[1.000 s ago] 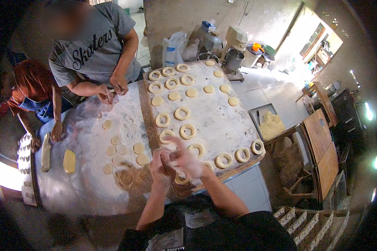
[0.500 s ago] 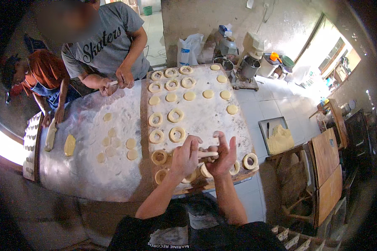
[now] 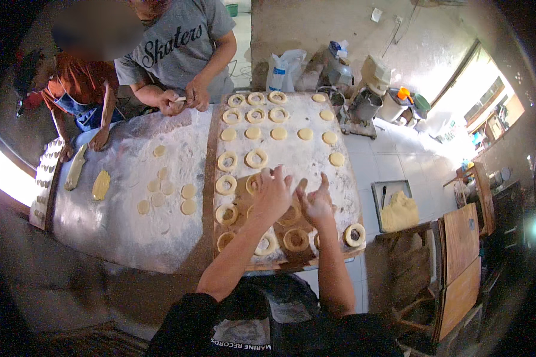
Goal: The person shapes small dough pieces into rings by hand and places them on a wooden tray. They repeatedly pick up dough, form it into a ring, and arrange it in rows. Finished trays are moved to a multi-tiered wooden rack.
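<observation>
My left hand [image 3: 274, 193] is over the near middle of the floured board [image 3: 350, 196], its fingers raised and apart. Beside it is my right hand [image 3: 317, 203], with thumb and fingers spread. No dough shows between them, though the undersides of both hands are hidden. A dough ring [image 3: 296, 240] lies below my hands, and another dough ring [image 3: 265, 244] sits by my left wrist. More dough rings [image 3: 227, 161] stand in rows along the left of the board. Flat dough rounds [image 3: 279, 133] lie farther back.
A floured metal table [image 3: 119, 238] with thin dough discs [image 3: 188, 206] adjoins on the left. Across it, a person in a grey shirt [image 3: 181, 44] works a small dough piece; another person [image 3: 80, 83] leans in farther left. Mixers [image 3: 366, 104] stand behind; a dough tray [image 3: 375, 205] is at right.
The pale dough piece held between my hands is no longer visible there. My hands have moved forward over the board and opened. The whole view has shifted slightly.
</observation>
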Action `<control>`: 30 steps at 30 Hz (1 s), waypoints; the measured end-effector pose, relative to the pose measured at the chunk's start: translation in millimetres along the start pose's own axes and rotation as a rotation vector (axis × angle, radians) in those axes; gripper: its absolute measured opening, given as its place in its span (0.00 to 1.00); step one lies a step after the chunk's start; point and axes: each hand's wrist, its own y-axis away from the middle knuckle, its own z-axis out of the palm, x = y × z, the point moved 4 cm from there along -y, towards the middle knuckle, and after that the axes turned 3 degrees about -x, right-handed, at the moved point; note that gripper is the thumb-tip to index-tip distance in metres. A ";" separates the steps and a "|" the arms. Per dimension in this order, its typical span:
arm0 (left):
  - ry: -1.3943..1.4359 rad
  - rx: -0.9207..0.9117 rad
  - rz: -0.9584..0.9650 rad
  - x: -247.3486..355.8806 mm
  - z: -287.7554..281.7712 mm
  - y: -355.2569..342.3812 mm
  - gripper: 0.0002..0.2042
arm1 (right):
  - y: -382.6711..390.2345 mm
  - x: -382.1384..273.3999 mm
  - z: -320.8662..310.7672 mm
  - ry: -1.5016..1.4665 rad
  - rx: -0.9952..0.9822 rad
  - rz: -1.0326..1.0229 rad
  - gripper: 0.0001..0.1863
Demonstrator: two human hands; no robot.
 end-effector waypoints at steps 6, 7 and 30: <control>-0.275 -0.193 0.146 -25.3 10.9 20.1 0.31 | 25.6 6.5 14.8 0.420 -0.089 -0.025 0.44; -0.303 -0.207 0.162 -24.8 11.1 23.7 0.31 | 28.8 3.8 15.7 0.469 -0.084 -0.082 0.44; 0.103 -0.040 -0.325 -306.9 -146.8 117.6 0.17 | 55.6 -212.8 285.3 0.294 -0.671 -0.401 0.14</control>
